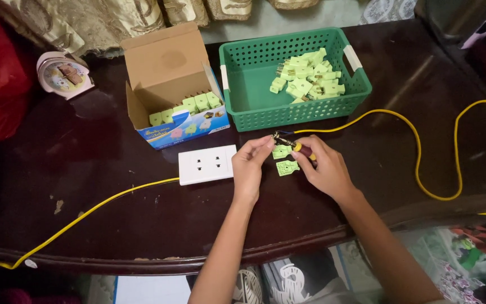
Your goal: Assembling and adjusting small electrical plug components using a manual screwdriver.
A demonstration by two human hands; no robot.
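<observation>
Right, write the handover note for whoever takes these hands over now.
Left hand: pinching the stripped end of the yellow cable at a green plug half.
Right hand: holding a small screwdriver at that plug.
Second plug half lies loose on the dark table under the hands.
Done: plug opened.
Left: wire fastening looks unfinished, plug unclosed.
Nearby: green basket of plugs, cardboard box with more, white wall socket.

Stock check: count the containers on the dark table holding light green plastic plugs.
2. The open brown cardboard box stands left of the green perforated plastic basket, behind the white wall socket plate. More plugs inside either one may be hidden.
</observation>
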